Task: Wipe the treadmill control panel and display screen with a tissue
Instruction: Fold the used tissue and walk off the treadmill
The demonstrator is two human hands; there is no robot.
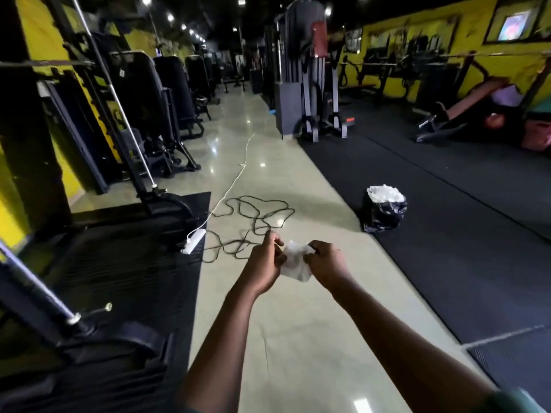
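- the left hand (262, 268) and right hand (328, 263) are both pinching a crumpled white tissue (295, 263) between them.
- a lined bin (384, 213) is standing beyond the right hand.

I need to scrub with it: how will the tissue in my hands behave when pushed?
Probably floppy: the tissue hangs crumpled between left hand and right hand. Likely light, as fingertip pinches alone hold it. Thin-looking, so it might tear.
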